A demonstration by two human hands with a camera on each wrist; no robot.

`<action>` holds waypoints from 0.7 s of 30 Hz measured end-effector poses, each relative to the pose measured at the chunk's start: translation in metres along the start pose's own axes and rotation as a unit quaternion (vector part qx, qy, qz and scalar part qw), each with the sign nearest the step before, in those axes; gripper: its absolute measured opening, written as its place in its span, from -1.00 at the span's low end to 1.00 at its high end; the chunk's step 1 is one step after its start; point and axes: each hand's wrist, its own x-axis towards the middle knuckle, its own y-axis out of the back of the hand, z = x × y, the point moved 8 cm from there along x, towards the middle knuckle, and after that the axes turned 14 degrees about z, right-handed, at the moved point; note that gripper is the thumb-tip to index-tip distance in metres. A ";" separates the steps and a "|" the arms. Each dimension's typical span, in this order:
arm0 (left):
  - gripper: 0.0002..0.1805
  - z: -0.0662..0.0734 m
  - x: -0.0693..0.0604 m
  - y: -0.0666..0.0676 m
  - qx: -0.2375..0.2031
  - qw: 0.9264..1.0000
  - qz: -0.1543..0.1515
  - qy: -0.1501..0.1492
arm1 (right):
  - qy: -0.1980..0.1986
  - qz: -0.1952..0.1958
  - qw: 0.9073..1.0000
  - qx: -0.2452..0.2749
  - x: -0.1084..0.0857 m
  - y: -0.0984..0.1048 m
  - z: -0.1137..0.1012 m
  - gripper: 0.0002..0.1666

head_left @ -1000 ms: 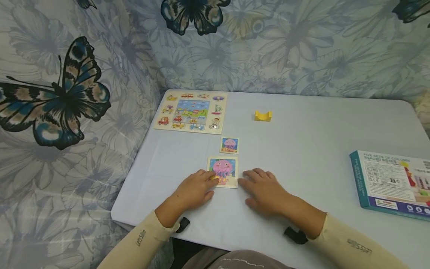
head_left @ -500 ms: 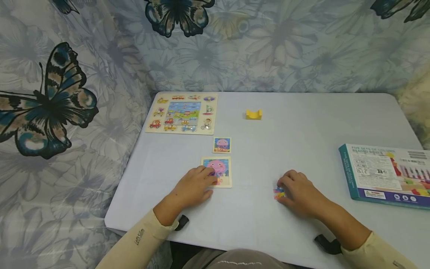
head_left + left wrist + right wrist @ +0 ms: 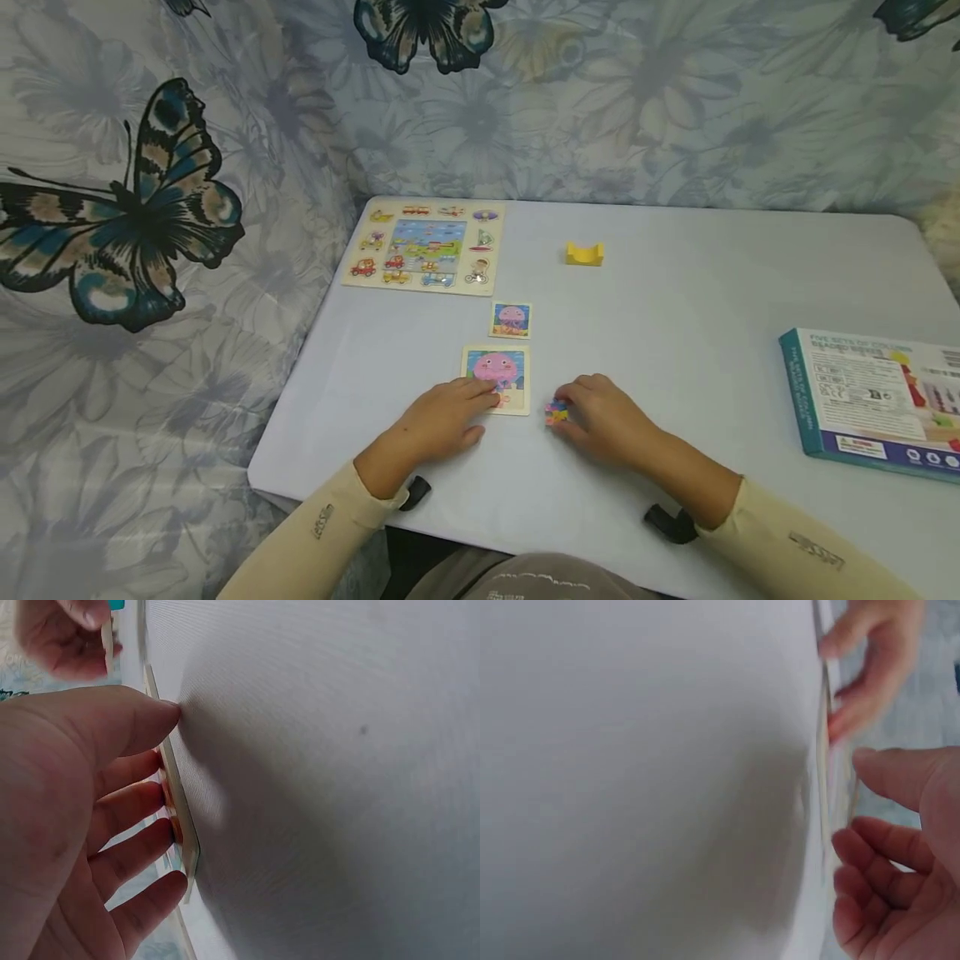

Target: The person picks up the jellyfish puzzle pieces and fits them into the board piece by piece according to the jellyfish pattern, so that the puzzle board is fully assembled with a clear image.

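Note:
A square jigsaw puzzle (image 3: pixel 517 407) with a pink octopus picture lies flat near the front of the table, its lower part showing bare wood. My left hand (image 3: pixel 438 425) rests on its lower left, fingers fairly straight across the picture. In the left wrist view those fingertips touch the top of the puzzle board (image 3: pixel 191 851), with the thumb at its edge. Just right of the board, my right hand (image 3: pixel 611 421) pinches a small multicoloured puzzle piece (image 3: pixel 556 412) between thumb and fingers. Behind the board lies a smaller octopus picture card (image 3: pixel 512 321).
A wooden vehicle puzzle board (image 3: pixel 480 283) lies at the back left. A yellow curved block (image 3: pixel 584 255) stands further back, right of it. At the right lies a boxed toy set (image 3: pixel 862 400). Patterned cloth (image 3: pixel 637 125) hangs behind the white table (image 3: pixel 712 292).
The right hand moved away to the right, where a puzzle piece showed in its fingers, then came back left beside the board with it. The left hand stayed on the puzzle, shifting slightly.

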 end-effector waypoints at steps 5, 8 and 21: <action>-0.49 0.002 0.003 0.001 -0.010 1.000 0.010 -0.007 | 0.048 0.011 0.999 0.002 0.026 -0.020 -0.024 -0.52; -0.49 0.003 0.005 0.000 -0.004 1.000 0.012 -0.019 | 0.067 0.020 0.998 0.005 0.034 -0.026 -0.030 -0.56; -0.46 0.005 0.003 -0.002 0.069 0.997 -0.011 -0.017 | 0.112 0.031 0.993 -0.030 0.042 -0.028 -0.041 -0.54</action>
